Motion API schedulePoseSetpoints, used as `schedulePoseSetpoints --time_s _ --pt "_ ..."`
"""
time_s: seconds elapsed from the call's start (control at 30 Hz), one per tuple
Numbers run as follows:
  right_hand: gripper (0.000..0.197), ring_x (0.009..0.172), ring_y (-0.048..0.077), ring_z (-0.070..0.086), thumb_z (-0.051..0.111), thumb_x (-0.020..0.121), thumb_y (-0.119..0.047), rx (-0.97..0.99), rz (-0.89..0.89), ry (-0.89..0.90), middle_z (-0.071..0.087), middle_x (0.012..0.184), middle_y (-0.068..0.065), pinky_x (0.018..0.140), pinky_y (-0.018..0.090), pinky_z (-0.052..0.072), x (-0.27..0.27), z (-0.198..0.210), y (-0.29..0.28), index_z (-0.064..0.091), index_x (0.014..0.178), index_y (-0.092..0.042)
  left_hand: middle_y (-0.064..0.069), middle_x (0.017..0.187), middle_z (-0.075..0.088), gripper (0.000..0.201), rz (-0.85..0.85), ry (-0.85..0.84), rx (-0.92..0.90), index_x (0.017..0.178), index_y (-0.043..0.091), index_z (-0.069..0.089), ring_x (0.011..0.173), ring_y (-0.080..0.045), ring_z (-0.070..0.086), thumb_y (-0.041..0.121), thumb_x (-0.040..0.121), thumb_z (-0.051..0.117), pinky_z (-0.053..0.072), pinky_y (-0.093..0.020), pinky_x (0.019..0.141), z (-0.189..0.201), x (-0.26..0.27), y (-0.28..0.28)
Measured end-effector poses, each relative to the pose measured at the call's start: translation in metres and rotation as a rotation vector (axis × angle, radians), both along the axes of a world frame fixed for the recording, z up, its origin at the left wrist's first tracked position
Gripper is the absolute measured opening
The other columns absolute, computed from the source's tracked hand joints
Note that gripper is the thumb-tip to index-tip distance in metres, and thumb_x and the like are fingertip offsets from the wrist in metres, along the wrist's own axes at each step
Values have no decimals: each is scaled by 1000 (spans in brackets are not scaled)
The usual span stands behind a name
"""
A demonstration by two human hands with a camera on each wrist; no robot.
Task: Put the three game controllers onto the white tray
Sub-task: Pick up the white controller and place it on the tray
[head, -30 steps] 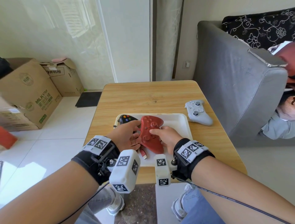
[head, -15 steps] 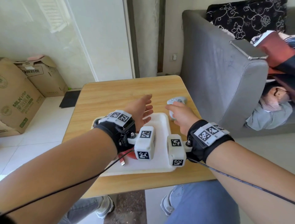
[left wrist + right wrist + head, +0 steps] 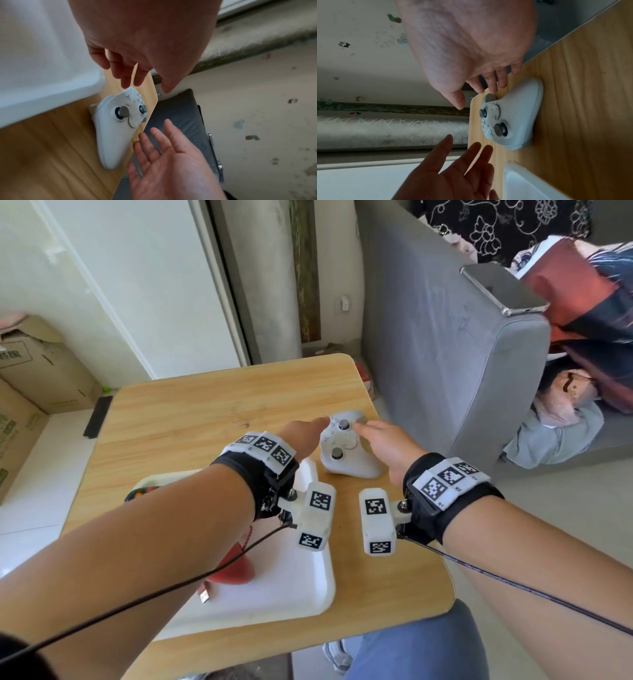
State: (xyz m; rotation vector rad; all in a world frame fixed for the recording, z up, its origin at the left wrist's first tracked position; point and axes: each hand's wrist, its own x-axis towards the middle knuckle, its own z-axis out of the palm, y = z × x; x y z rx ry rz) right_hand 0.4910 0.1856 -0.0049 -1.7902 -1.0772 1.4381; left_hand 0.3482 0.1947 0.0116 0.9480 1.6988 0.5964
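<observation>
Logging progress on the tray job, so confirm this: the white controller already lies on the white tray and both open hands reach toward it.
One detail is off. The white controller is not on the white tray; it lies on the wooden table beside the tray's corner, as the left wrist view shows clearly. The rest holds: the left hand and right hand are both open, reaching toward it.

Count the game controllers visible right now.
3. White controller lies on the table beside the white tray, between both hands. Red controller and black controller sit on the tray, mostly hidden by the left forearm.
</observation>
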Motion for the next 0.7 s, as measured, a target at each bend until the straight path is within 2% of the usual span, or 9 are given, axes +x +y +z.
schedulePoseSetpoints --time_s 0.03,0.13,0.27,0.37,0.43,0.53,0.6,0.67,0.7 --pt "53 118 19 46 52 96 -37 -13 -4 17 47 143 4 91 28 33 1 -3 4 46 142 -12 -15 137 55 49 42 -2 -17 143 10 43 122 -34 52 35 101 34 42 -39 103 -2 0 6" --pt "50 114 22 55 58 91 -42 -70 -53 97 59 132 7 99 36 44 3 -14 12 57 131 -12 -18 145 47 48 -134 185 0 153 17 23 127 -35 50 24 105 22 40 -36 101 -2 6 14" --pt "50 117 27 56 58 90 -44 -107 -58 107 60 127 7 106 43 42 3 -23 13 58 130 -15 -17 141 53 59 -239 281 -72 145 6 40 126 -33 50 45 102 24 36 -36 103 -8 10 15" --pt "51 117 27 56 58 89 -46 -118 -47 99 60 128 7 107 43 41 2 -25 13 59 131 -16 -20 141 51 59 -301 302 -74 145 7 40 127 -34 49 44 103 21 36 -36 101 -10 14 11" --pt "58 119 26 55 59 87 -49 -126 -51 109 59 129 6 107 42 41 1 -25 12 56 133 -15 -20 134 54 58 -336 325 -67 143 6 43 121 -33 52 42 103 22 38 -36 92 -9 15 9" --pt "67 118 27 56 63 80 -54 -139 -92 156 59 130 6 106 44 42 2 -29 12 55 134 -16 -16 109 60 48 -270 302 -18 140 3 43 94 -24 48 31 105 26 37 -31 71 -8 14 8" --pt "60 117 29 57 61 81 -51 -122 -118 170 60 129 7 105 46 42 4 -32 10 57 132 -19 -21 126 58 42 -257 281 32 143 2 37 98 -26 52 11 103 26 42 -34 77 -11 10 11" --pt "49 117 29 57 59 85 -43 -89 -126 163 60 130 8 104 48 44 4 -26 5 59 129 -21 -20 135 55 41 -246 204 39 139 2 44 117 -32 56 7 100 33 46 -37 92 -10 8 8" --pt "42 116 29 58 58 88 -36 -67 -123 164 61 129 8 103 48 45 3 -22 1 59 128 -21 -19 133 57 42 -236 163 40 139 5 46 119 -33 57 9 98 39 47 -36 90 -7 6 6"
